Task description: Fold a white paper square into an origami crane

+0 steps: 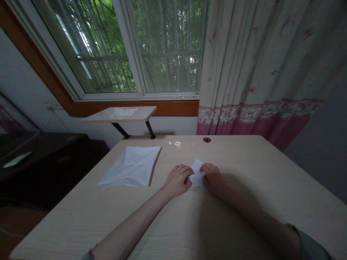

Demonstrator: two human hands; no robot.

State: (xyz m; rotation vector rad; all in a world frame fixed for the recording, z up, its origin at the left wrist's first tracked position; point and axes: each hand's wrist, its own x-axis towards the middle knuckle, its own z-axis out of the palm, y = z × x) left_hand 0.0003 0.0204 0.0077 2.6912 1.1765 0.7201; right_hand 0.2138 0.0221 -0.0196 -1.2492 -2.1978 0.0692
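A small folded white paper (197,174) lies on the light wooden desk (244,187) near its middle. My left hand (177,179) rests at the paper's left edge with its fingers curled down onto it. My right hand (213,177) presses on the paper's right side, fingers bent and close together. Both hands pinch the paper between them, and part of it is hidden under the fingers. A larger creased white sheet (130,166) lies flat on the desk to the left, apart from both hands.
A small raised shelf (121,115) on black legs stands at the desk's back left, below the window (130,47). A cable hole (206,139) sits at the desk's far edge. A patterned curtain (265,65) hangs at the right. Dark furniture (40,162) stands left of the desk.
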